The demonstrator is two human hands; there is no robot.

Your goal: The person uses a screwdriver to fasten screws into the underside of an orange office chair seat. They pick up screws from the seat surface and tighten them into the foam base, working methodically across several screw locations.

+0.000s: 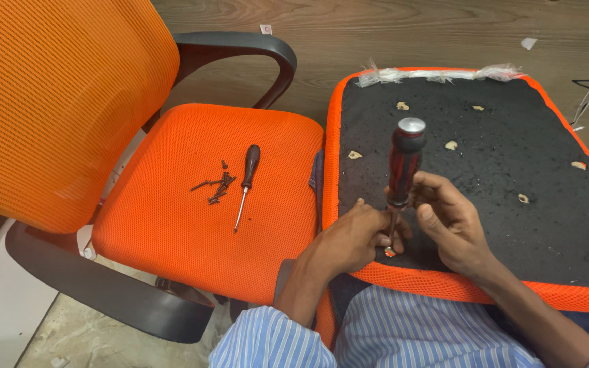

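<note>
Screws lie loose on the mesh chair seat beside a slim spare screwdriver; bump it and they could roll off. Your left hand pinches its fingers narrow at the tip of the big red-and-black screwdriver; your right hand wraps the shaft. It stands upright on the upturned seat base's black, rough underside, so a slip could jab those fingers.

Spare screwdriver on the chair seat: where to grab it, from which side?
Take the screwdriver by its dark handle at the far end, coming from above. It lies flat on the seat, tip toward the person, screws close on its left, so approach from the right side.
</note>
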